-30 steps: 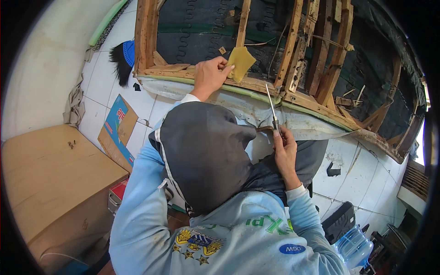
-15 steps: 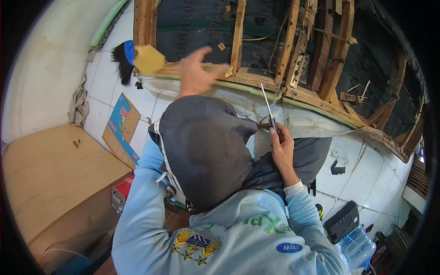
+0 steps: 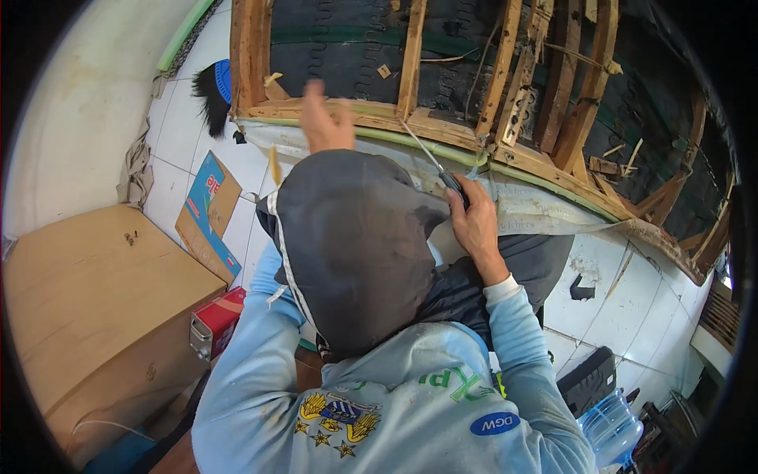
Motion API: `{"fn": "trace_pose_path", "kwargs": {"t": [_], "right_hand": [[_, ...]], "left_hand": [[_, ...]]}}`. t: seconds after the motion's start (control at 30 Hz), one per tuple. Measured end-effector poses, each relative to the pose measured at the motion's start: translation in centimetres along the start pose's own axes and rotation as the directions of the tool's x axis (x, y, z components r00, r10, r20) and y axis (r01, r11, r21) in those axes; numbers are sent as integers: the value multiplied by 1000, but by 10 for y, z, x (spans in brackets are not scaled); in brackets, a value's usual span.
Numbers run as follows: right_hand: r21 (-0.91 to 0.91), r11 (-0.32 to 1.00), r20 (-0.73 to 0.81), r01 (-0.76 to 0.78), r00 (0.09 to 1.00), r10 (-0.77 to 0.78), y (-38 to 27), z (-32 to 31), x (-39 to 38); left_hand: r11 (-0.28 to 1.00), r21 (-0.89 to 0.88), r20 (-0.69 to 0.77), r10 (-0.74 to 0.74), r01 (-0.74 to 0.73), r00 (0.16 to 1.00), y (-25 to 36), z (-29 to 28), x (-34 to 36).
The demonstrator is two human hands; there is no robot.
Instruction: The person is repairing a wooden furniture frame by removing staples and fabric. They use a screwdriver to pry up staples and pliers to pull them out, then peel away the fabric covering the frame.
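Observation:
A screwdriver [image 3: 442, 167] with a dark handle and a long thin metal shaft is wrapped in my right hand [image 3: 478, 221]. Its tip meets the front wooden rail [image 3: 450, 130] of an upturned frame, at the foot of an upright slat [image 3: 412, 63]. My left hand [image 3: 325, 125] is raised at that rail, fingers apart and slightly blurred, with nothing seen in it. Beside my knee, a yellow foam piece [image 3: 275, 166] is in the air. Pale green edging [image 3: 379, 144] and loose whitish fabric [image 3: 537, 212] run along the rail's near side.
Dark cloth with wavy springs [image 3: 320, 47] lies behind the slats, with wood scraps [image 3: 604, 166] on it. A blue-backed brush [image 3: 213, 95], flattened cardboard [image 3: 209, 213], a wooden box [image 3: 103, 284] and a red tin [image 3: 217, 320] stand left. A blue water bottle [image 3: 612, 430] sits lower right.
The yellow foam piece has left the rail area and dropped toward my knee. My left hand has drawn back slightly. My right hand has moved the screwdriver up and left, onto the rail.

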State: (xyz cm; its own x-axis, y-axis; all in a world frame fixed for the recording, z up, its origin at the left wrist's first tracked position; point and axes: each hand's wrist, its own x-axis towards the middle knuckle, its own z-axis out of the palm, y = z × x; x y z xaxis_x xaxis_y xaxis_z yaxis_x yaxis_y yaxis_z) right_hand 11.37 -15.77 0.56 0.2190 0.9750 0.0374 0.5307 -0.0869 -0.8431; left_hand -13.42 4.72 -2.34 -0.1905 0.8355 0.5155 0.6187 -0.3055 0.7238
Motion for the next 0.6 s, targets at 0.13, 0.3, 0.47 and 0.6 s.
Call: {"fn": "trace_pose_path", "kwargs": {"t": [0.13, 0.3, 0.47, 0.6], "right_hand": [[-31, 999, -43, 21, 999, -22, 16, 10, 8], [-25, 999, 7, -20, 1000, 20, 26, 16, 12], [126, 989, 33, -82, 996, 78, 43, 23, 13], [-166, 985, -55, 49, 997, -58, 22, 17, 15]], "left_hand": [[948, 171, 453, 166, -268, 876, 14, 4, -39], [997, -57, 505, 71, -49, 860, 15, 3, -47], [995, -100, 441, 25, 22, 897, 26, 9, -53], [992, -9, 427, 116, -123, 897, 21, 12, -52]]}}
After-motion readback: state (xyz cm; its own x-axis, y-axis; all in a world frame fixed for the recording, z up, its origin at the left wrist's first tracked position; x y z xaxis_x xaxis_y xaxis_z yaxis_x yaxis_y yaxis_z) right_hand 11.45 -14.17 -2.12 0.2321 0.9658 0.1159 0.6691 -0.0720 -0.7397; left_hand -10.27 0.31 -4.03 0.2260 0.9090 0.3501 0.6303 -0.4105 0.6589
